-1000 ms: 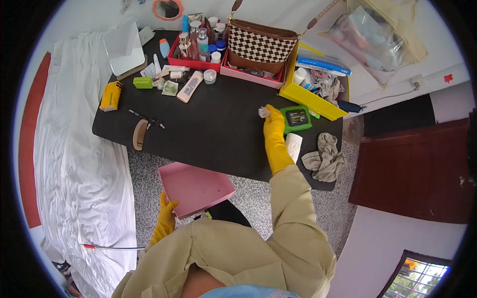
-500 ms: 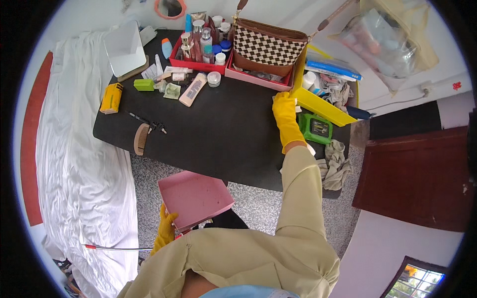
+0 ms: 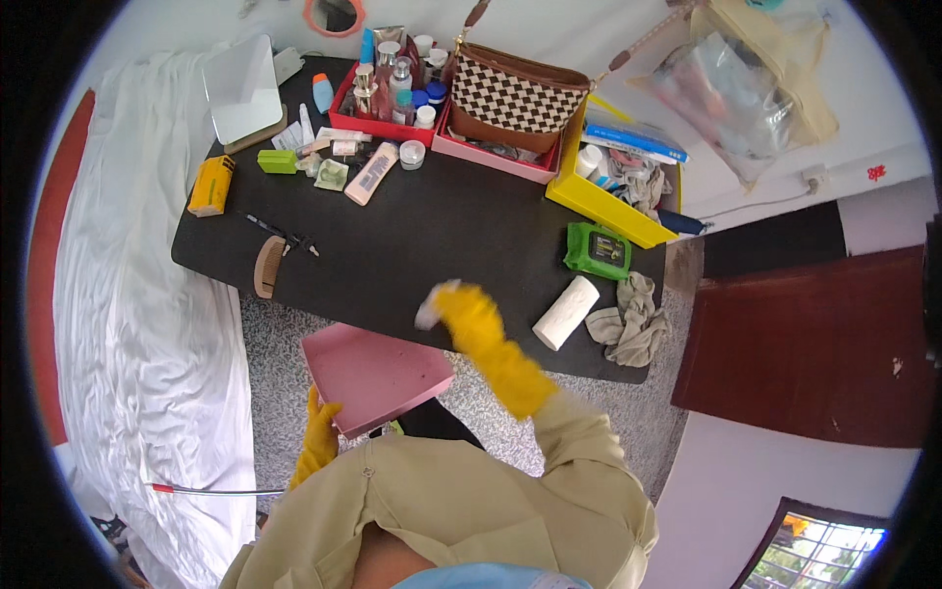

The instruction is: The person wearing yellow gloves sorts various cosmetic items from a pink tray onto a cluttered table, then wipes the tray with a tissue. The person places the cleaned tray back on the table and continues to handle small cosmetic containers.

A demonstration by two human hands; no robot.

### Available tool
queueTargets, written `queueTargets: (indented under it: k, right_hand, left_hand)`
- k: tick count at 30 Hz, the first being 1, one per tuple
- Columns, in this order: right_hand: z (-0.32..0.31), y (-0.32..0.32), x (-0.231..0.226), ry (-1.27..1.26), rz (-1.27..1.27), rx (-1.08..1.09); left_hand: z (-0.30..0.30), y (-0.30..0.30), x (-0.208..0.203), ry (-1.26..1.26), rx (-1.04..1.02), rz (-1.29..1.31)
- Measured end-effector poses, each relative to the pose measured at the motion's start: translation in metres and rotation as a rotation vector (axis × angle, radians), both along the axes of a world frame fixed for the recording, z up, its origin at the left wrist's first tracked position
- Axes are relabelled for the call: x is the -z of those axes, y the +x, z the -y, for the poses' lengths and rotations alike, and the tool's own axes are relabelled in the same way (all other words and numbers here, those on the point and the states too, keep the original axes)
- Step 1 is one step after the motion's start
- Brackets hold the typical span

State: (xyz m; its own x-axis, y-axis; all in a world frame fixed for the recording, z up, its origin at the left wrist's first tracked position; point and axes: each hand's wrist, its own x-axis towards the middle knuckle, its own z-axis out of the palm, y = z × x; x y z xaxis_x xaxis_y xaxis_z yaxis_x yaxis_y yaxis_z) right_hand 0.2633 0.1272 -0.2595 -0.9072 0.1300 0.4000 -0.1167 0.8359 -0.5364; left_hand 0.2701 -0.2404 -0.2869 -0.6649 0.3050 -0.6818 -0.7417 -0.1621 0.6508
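Centrally, we see the right hand (image 3: 469, 319), gloved in yellow and blurred, above the near edge of the black bench (image 3: 402, 236). It holds a soft white wad (image 3: 432, 306) at its fingertips; the blur hides the separate fingers, and we cannot tell whether the wad is paper or cloth, nor whether it touches the surface. The left hand (image 3: 320, 422), likewise gloved, grips the pink box (image 3: 378, 378) at its near left corner, though we cannot make out the fingers beneath. The box, its open side facing us, lies before the bench in this view, nearer the body; whether the two touch, we cannot tell. Below the box we note a dark shape (image 3: 442, 420), partly covered and hard to identify.

To the right we find a white roll (image 3: 566, 312) lying on its side, a green packet (image 3: 598, 250) and a crumpled grey cloth (image 3: 633, 324). Behind them stands a yellow box (image 3: 603, 211), whose jumbled contents overlap too much for us to separate. A checkered bag (image 3: 515, 93) conceals most of the interior of a pink tray (image 3: 496, 160), and its strap leaves the upper edge of the view. At left, we can follow a thin rod (image 3: 221, 490) only from its red tip to the clothing.
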Motion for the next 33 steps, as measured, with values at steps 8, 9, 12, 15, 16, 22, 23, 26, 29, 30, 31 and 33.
queueTargets:
  k: [8, 9, 12, 15, 16, 22, 23, 26, 29, 30, 31, 33]
  right_hand:
    - [-0.142, -0.053, 0.013, -0.251, 0.302, 0.760]
    - [-0.101, -0.053, 0.008, -0.126, 0.314, 0.495]
    - [0.031, -0.046, -0.017, -0.074, 0.781, 0.204]
    - [0.122, 0.027, 0.030, -0.104, 0.058, -0.319]
    - [0.120, 0.023, 0.027, -0.324, 0.127, -0.265]
    - [-0.034, -0.054, -0.047, -0.563, 0.034, 0.115]
    - [-0.071, -0.063, -0.033, -0.420, 0.100, 0.229]
    - [-0.102, -0.089, 0.003, -0.136, 0.603, 0.470]
    - [0.038, -0.096, -0.004, -0.153, 0.667, 0.260]
    - [0.079, -0.086, -0.003, -0.285, 0.728, 0.125]
    - [0.118, -0.058, 0.000, -0.398, 0.600, 0.071]
    - [0.159, -0.014, -0.006, -0.443, 0.334, -0.038]
  left_hand:
    - [0.000, -0.006, -0.001, -0.024, 0.150, -0.053]
    - [0.001, -0.001, 0.001, -0.024, 0.141, -0.062]
    - [-0.001, 0.002, -0.011, -0.048, 0.155, 0.017]
    - [0.006, 0.007, 0.001, -0.077, 0.087, 0.028]
    - [0.009, 0.006, 0.001, -0.070, 0.086, -0.015]
    - [0.029, 0.015, -0.019, -0.067, 0.042, -0.095]
    - [0.030, 0.014, -0.024, -0.074, 0.037, -0.116]
    - [0.037, 0.017, -0.034, -0.103, 0.027, -0.140]
    - [0.048, 0.028, -0.053, -0.158, -0.056, -0.122]
    - [0.048, 0.029, -0.061, -0.164, -0.079, -0.117]
    - [0.050, 0.035, -0.066, -0.153, -0.109, -0.131]
    - [0.054, 0.041, -0.075, -0.134, -0.148, -0.162]
